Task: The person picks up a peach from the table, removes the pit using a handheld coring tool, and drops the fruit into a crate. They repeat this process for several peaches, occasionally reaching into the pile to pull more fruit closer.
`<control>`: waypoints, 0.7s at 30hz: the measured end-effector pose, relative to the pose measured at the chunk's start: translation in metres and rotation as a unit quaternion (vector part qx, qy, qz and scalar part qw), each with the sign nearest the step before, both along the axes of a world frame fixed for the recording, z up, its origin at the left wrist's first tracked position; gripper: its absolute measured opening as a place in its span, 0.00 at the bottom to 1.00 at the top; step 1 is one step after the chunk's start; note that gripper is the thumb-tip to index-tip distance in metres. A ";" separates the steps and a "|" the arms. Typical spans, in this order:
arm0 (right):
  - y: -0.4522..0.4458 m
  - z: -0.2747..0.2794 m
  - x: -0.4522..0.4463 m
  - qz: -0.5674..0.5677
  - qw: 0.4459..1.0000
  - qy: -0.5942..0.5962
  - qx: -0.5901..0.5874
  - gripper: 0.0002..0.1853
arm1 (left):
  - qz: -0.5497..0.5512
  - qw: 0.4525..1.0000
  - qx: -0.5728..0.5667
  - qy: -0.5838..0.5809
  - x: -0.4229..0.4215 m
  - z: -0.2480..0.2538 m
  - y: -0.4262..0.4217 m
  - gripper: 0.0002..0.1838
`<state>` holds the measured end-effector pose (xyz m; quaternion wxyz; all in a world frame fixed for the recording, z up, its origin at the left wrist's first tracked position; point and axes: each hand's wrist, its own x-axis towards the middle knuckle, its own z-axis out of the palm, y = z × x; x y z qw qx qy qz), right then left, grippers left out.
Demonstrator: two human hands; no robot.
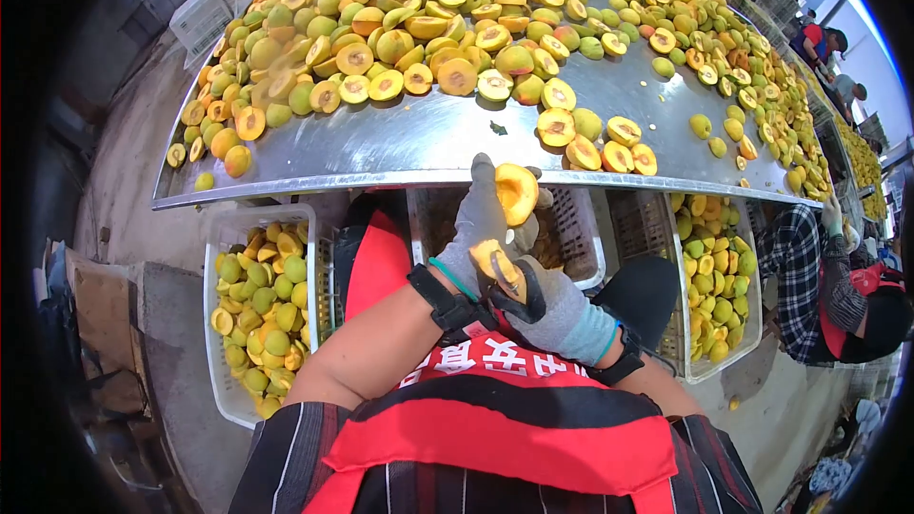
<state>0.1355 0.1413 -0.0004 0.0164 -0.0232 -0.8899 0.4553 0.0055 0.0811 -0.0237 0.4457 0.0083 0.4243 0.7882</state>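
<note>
My left hand (479, 221), in a grey glove, is closed around a halved yellow-orange fruit (516, 192), its hollow cut face showing. Just below it, my right hand (560, 312), in a grey glove with dark fingertips, is closed on an orange fruit piece (494, 259). A small brownish object, possibly a tool, shows beside that piece; I cannot make out its shape. Both hands are in front of the metal table's near edge, above a pale crate (588, 246) that they partly cover. Many halved fruits (457, 77) lie on the metal table (419, 138).
Under the table edge, a white crate of fruit (215, 328) is at the left and another crate of fruit (752, 324) at the right. A co-worker in a plaid sleeve (792, 266) sits at the far right. More people and fruit are farther back.
</note>
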 end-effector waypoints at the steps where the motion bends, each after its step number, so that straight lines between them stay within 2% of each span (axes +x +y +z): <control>1: 0.001 -0.012 0.002 -0.015 0.998 0.057 0.009 0.16 | 0.000 1.000 0.004 0.000 -0.003 0.000 0.003 0.34; 2: 0.003 -0.013 0.003 -0.014 0.998 0.056 0.012 0.16 | -0.006 1.000 0.016 -0.021 -0.006 0.000 0.006 0.35; 4: 0.013 -0.013 0.008 -0.074 0.970 -0.032 -0.228 0.15 | -0.011 0.999 0.029 -0.040 -0.010 0.000 0.004 0.37; 5: 0.021 -0.020 0.007 -0.081 0.966 -0.031 -0.244 0.16 | -0.019 0.993 0.095 -0.063 -0.012 0.000 0.000 0.39; 6: 0.023 -0.012 0.010 -0.160 0.919 -0.094 -0.346 0.15 | -0.027 0.983 0.161 -0.085 -0.014 0.000 -0.005 0.41; 8: 0.040 -0.035 0.012 -0.140 0.977 -0.023 -0.159 0.16 | -0.023 0.983 0.168 -0.076 -0.021 -0.017 -0.012 0.41; 9: 0.043 -0.037 0.014 -0.151 0.974 -0.027 -0.165 0.17 | 0.010 0.990 0.109 0.089 -0.022 -0.024 -0.015 0.41; 10: 0.047 -0.042 0.016 -0.130 0.979 -0.003 -0.160 0.17 | 0.043 0.966 0.046 0.249 -0.022 -0.030 -0.020 0.41; 11: 0.046 -0.021 0.012 -0.132 0.961 -0.096 -0.222 0.17 | 0.044 0.967 0.044 0.246 -0.024 -0.029 -0.029 0.41; 12: 0.045 0.001 0.006 -0.133 0.932 -0.187 -0.282 0.18 | 0.046 0.980 0.061 0.182 -0.029 -0.024 -0.043 0.37; 14: 0.051 -0.014 0.002 -0.111 0.934 -0.168 -0.294 0.20 | 0.047 0.993 0.093 0.051 -0.039 -0.012 -0.074 0.30; 15: 0.049 -0.024 0.000 -0.101 0.977 -0.104 -0.155 0.17 | 0.064 0.985 0.072 0.140 -0.039 -0.006 -0.093 0.24; 16: 0.047 -0.024 -0.003 -0.101 0.977 -0.108 -0.154 0.17 | 0.082 0.969 0.049 0.228 -0.037 -0.004 -0.116 0.18; 18: 0.046 -0.022 -0.013 -0.088 0.970 -0.177 -0.140 0.17 | 0.134 0.980 0.021 0.147 -0.051 -0.009 -0.172 0.17; 19: 0.044 -0.023 -0.015 -0.087 0.970 -0.180 -0.141 0.17 | 0.137 0.883 -0.205 0.398 -0.054 -0.013 -0.206 0.17; 20: 0.043 -0.023 -0.019 -0.096 0.962 -0.200 -0.158 0.17 | 0.123 0.677 -0.407 0.601 -0.056 -0.016 -0.238 0.17; 21: 0.041 -0.024 -0.023 -0.105 0.954 -0.219 -0.174 0.17 | 0.123 0.750 -0.404 0.509 -0.056 -0.014 -0.264 0.16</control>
